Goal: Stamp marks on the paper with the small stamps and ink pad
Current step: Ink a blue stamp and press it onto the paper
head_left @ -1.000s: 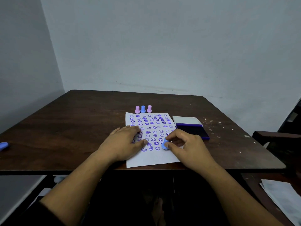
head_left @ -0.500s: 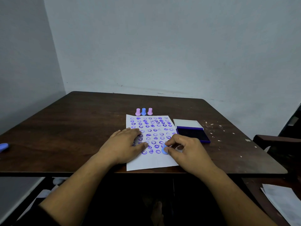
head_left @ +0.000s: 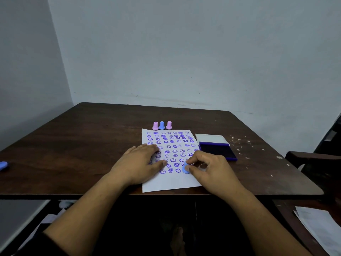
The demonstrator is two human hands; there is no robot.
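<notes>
- The right hand point(head_left: 212, 169) pinches a blue stamp point(head_left: 185, 169), pressed on the paper point(head_left: 169, 183) at its 4 o'clock part.
- The left hand point(head_left: 137, 163) lies flat on the paper, grip released.
- The open ink pad point(head_left: 217, 150) sits at 3 o'clock of the paper, three stamps point(head_left: 162, 125) at 12 o'clock, all on the surface point(head_left: 83, 145).

Blue stamp point(head_left: 185, 169) half under right hand point(head_left: 212, 169); marks under left hand point(head_left: 137, 165) hidden.
</notes>
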